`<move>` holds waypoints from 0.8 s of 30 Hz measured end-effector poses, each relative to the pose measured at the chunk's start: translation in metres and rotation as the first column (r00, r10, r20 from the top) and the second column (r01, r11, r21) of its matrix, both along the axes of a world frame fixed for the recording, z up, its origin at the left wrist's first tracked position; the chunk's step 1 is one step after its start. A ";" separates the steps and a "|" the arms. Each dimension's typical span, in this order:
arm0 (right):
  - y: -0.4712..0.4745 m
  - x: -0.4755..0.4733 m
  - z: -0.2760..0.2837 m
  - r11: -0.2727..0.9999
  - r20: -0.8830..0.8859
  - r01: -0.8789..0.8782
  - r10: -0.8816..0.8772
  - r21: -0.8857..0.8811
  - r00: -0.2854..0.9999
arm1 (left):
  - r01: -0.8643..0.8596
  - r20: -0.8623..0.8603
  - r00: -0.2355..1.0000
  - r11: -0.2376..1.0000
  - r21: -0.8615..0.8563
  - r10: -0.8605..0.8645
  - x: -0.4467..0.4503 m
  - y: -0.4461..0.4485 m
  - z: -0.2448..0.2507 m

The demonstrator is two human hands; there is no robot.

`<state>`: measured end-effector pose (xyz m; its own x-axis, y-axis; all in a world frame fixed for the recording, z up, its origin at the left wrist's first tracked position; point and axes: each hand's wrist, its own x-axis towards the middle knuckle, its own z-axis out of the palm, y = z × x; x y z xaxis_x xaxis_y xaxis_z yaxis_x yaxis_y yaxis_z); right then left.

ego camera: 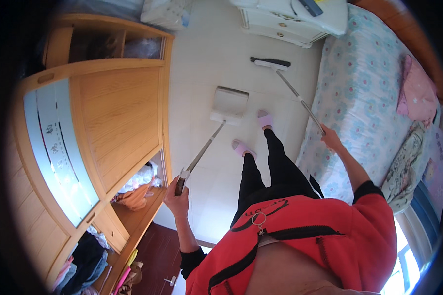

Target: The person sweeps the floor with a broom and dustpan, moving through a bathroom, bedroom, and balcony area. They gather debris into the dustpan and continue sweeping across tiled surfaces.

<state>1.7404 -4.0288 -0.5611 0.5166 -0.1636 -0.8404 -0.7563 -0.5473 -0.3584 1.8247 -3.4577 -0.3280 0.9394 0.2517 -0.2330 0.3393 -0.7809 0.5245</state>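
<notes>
My left hand (176,199) grips the upper end of a long-handled dustpan (229,103), whose pale pan rests on the light tile floor (203,158) ahead of my feet. In my right hand (331,138) is the metal handle of a broom (272,64). The broom's white head with dark bristles is on the floor, farther off than the dustpan and to its right. A gap of bare tile separates broom head and pan. Any dirt in the pan is too small to tell.
A wooden wardrobe (122,125) with sliding doors and clothes inside lines the left. The bed (347,96) with a flowered cover runs along the right. A white drawer cabinet (280,27) stands at the far end. My feet wear pink slippers (264,118). A dark red door (153,258) is at lower left.
</notes>
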 end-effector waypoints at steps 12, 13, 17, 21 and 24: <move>-0.032 0.042 -0.015 0.898 0.285 0.437 -0.407 -0.049 0.868 | 0.049 -0.031 0.998 0.999 0.016 -0.048 0.018 -0.001 0.009; -0.046 0.058 -0.038 0.906 0.291 0.418 -0.382 -0.071 0.877 | 0.061 -0.019 0.998 0.998 0.016 -0.061 0.018 0.000 0.010; -0.089 0.069 -0.107 0.933 0.179 0.336 -0.312 -0.127 0.933 | 0.025 -0.076 0.997 0.999 0.022 -0.023 0.014 0.010 0.014; -0.051 -0.036 -0.129 0.926 0.228 0.028 0.063 -0.377 0.972 | 0.029 -0.062 0.998 0.999 0.019 -0.028 0.013 0.024 0.014; 0.012 -0.098 -0.104 0.720 -0.099 -0.654 0.651 -0.233 0.753 | 0.152 -0.026 0.988 0.988 0.034 -0.151 0.022 0.034 0.007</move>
<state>1.6427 -4.0173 -0.6650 0.5631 0.0171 -0.8262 -0.1827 -0.9725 -0.1446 1.8464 -3.4232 -0.3209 0.9617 0.1151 -0.2488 0.2273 -0.8423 0.4887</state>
